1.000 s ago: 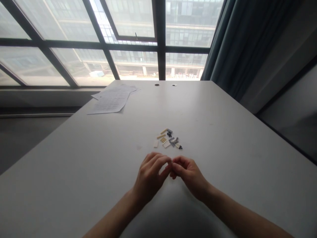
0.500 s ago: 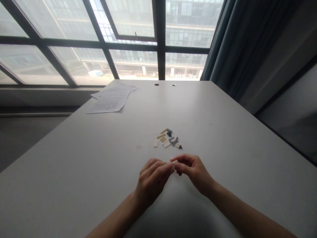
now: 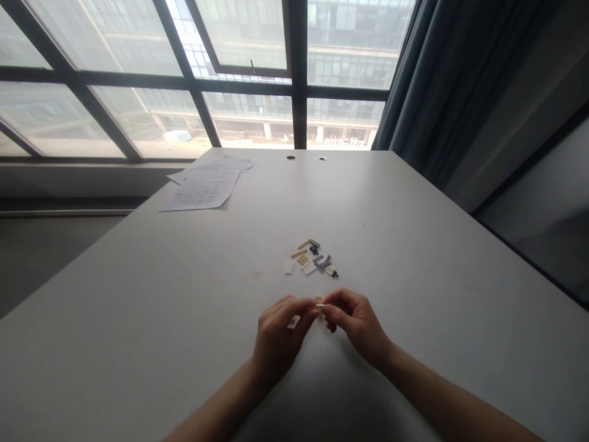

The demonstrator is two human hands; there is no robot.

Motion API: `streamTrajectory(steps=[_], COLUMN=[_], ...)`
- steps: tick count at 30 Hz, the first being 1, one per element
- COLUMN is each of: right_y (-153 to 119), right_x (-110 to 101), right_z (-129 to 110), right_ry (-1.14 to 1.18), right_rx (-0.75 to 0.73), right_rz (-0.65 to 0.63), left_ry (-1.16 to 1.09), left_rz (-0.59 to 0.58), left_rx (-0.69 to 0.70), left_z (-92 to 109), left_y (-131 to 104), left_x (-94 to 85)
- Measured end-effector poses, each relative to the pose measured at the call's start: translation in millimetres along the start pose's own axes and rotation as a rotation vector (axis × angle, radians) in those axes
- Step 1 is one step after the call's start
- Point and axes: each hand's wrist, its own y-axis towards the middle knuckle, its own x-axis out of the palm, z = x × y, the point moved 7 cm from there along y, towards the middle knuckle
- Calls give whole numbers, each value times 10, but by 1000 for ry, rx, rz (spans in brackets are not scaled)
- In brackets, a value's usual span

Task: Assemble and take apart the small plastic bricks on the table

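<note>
Between the fingertips of both hands is a small white and tan brick piece (image 3: 319,302). My left hand (image 3: 283,325) pinches it from the left, thumb and forefinger closed on its edge. From the right, my right hand (image 3: 354,312) grips the same piece with thumb and forefinger. Just beyond the hands lies a loose group of small bricks: a white tile (image 3: 289,267), a tan studded plate (image 3: 303,260), a tan strip (image 3: 299,253), a black piece (image 3: 314,250) and several grey and white parts. Fingers partly hide the held piece.
Printed sheets of paper (image 3: 202,187) lie at the far left of the white table (image 3: 414,258). Two round holes, one dark (image 3: 291,158), sit near its far edge. Windows stand behind, with a dark curtain (image 3: 427,80) at the right.
The held piece has been turned, so its tan part now shows above a thin white edge. My left thumb and forefinger have shifted, leaving a gap between them.
</note>
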Motion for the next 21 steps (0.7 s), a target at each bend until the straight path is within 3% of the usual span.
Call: streamTrajectory(steps=[4, 13, 17, 21], right_y=[12, 45, 144, 255], right_x=[3, -73, -353, -676], right_z=[-4, -20, -18, -26], right_ry=[56, 87, -62, -355], right_rx=[14, -46, -120, -159], right_rz=[-9, 56, 194, 335], left_ry=[1, 5, 66, 189], left_rz=[3, -136, -138, 16], left_rx=[97, 190, 160, -24], left_z=[63, 78, 22, -247], left_y=[6, -64, 9, 164], left_x=[-4, 130, 93, -157])
